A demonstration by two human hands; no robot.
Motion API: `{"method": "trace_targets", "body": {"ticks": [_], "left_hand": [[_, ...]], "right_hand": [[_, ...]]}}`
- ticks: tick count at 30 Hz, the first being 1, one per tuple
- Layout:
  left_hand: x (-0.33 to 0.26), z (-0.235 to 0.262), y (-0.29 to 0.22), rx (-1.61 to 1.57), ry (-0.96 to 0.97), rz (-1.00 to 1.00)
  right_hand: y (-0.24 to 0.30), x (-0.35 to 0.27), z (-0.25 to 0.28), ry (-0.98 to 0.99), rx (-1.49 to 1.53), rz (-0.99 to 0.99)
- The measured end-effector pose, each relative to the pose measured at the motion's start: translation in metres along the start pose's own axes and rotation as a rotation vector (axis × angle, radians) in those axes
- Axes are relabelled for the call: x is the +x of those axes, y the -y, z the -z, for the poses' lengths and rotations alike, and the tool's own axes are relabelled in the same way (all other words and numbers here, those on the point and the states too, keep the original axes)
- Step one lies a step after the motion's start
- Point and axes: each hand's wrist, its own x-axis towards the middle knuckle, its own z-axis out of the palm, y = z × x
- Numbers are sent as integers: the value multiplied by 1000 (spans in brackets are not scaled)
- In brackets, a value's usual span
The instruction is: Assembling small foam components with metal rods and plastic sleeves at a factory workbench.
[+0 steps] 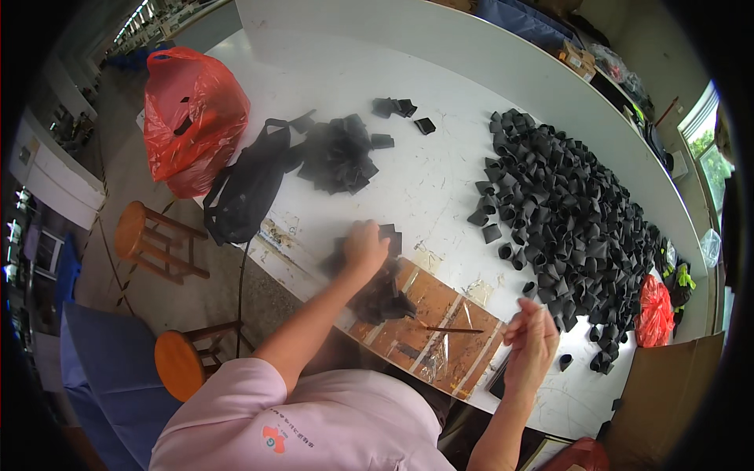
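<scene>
Left fingers: my left hand (pixel 365 247) reaches out to about 11 o'clock from my body, fingers curled down and closed on a small stack of flat black pieces (pixel 377 271) at the near edge of the desk (pixel 440 180).
Right fingers: my right hand (pixel 532 341) hovers at about 2 o'clock, fingers loosely bent and half open; I cannot tell whether they pinch anything.
Stack under my left hand: flat black fabric pieces, spilling toward me onto a brown taped patch (pixel 428 326) on the desk surface.
Stick: a thin dark stick (pixel 455 330) lies on the brown patch, between my two hands.
Loose loop: one small black loop (pixel 565 362) sits just beside my right hand, at its 4 o'clock.
Big heap: a large heap of black fabric loops (pixel 565 212) covers the desk at 1 o'clock, well apart from my left hand.
Far pile: a smaller pile of flat black pieces (pixel 339 153) lies at 12 o'clock from my left hand, with a few strays beyond it.
Black bag: a black carrier bag (pixel 243 188) slumps over the desk's left edge at 10 o'clock.
Red bag: a red plastic bag (pixel 188 118) stands beside it, farther out.
Stools: two round wooden stools (pixel 157 243) stand on the floor to my left, at 9 o'clock.
Small red bag: another red bag (pixel 654 310) rests at the desk's right end, at 3 o'clock.
</scene>
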Motion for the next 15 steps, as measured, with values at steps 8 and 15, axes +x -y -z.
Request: {"method": "trace_targets", "body": {"ticks": [8, 15], "left_hand": [[-13, 59, -25, -654, 199, -25], [-87, 135, -75, -1330, 1014, 566]], "right_hand": [[-35, -64, -20, 324, -393, 22], [-35, -66, -40, 275, 189, -180]]}}
